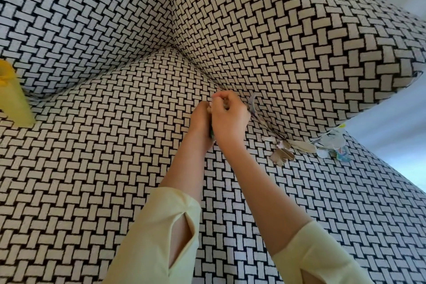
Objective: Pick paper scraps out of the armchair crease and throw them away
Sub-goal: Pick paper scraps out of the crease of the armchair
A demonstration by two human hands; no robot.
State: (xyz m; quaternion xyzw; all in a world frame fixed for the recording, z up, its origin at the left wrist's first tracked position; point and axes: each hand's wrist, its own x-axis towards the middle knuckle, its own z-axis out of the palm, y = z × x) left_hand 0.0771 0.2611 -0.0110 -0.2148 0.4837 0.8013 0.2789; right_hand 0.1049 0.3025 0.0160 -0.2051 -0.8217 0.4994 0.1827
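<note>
Both hands are working at the crease where the seat meets the right arm of the armchair (299,37). The right hand (228,117) is curling narrow around something small at its fingertips, and the left hand (202,122) is cupping close against it, holding what look like gathered scraps — I cannot tell how many. More paper scraps (284,152) are lying further along the crease toward the seat's front right corner. The risk: the full left hand could be spilling pieces back into the crease while the right is tugging. A yellow container (11,97) is standing at the seat's left edge — its contents are not showing.
</note>
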